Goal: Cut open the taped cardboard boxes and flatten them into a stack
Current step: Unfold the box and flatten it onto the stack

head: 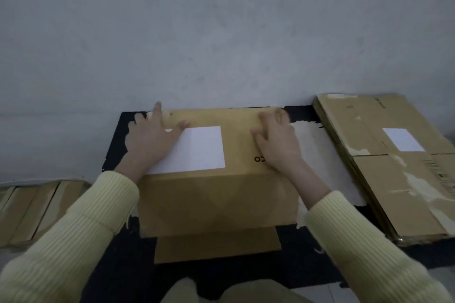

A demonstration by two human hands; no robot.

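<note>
A brown cardboard box (236, 130) with a white label (197, 150) lies on a black mat (123, 278) against the wall. My left hand (150, 140) rests flat on its left part, fingers spread, thumb over the label's top corner. My right hand (275, 140) presses flat on the right part, partly covering black printed letters. Neither hand holds anything. A loose flap (216, 246) sticks out from the box's near side. At the right lies a stack of flattened boxes (384, 167) with torn tape marks and a white label.
The grey wall (221, 32) stands right behind the box. Several more brown boxes (32, 211) sit on the floor at the left. The mat shows worn pale patches (325, 155) between the box and the flattened stack. My knees are at the bottom edge.
</note>
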